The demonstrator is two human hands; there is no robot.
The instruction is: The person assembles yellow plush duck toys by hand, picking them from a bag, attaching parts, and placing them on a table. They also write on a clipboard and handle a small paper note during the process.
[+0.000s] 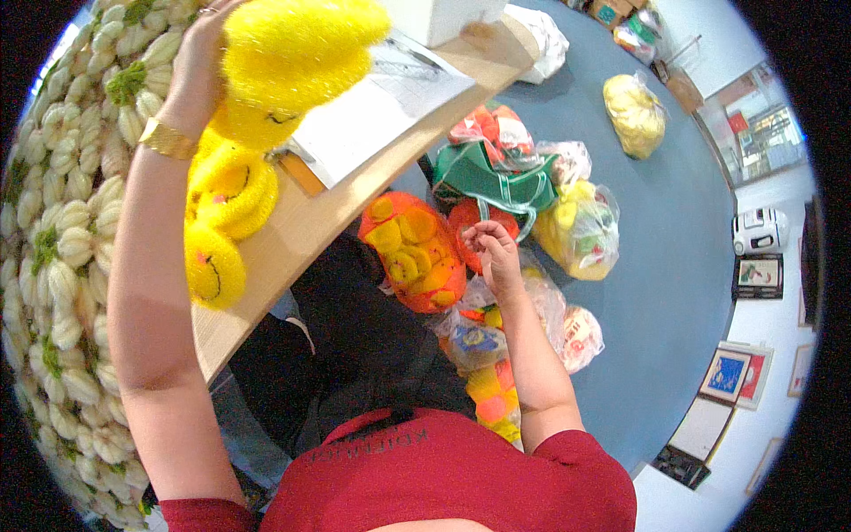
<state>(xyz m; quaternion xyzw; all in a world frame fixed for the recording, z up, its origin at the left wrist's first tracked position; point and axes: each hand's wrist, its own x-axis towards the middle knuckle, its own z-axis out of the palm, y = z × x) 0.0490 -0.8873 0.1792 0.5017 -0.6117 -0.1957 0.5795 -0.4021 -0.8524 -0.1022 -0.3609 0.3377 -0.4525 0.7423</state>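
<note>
My left hand (199, 80), with a gold cuff on its wrist, is at the upper left. It holds the side of a fuzzy yellow plush piece (299, 56); the fingers are partly hidden and cut off by the frame. Below it, more yellow plush pieces (233, 189) with stitched black curves and pink spots rest along the wooden tabletop (266, 282). My right hand (495, 256) hovers over the floor bags with its fingers curled together, and nothing shows in it. Nearest to it are a round red item (465, 223) and an orange net bag (449, 299) of yellow pieces.
White paper sheets (392, 110) and a white box (459, 20) lie on the table. On the blue floor (665, 266) sit a green tote bag (479, 179), several filled plastic bags (578, 233) and a separate yellow-filled bag (635, 116). Cream braided yarn bundles (73, 233) fill the left side.
</note>
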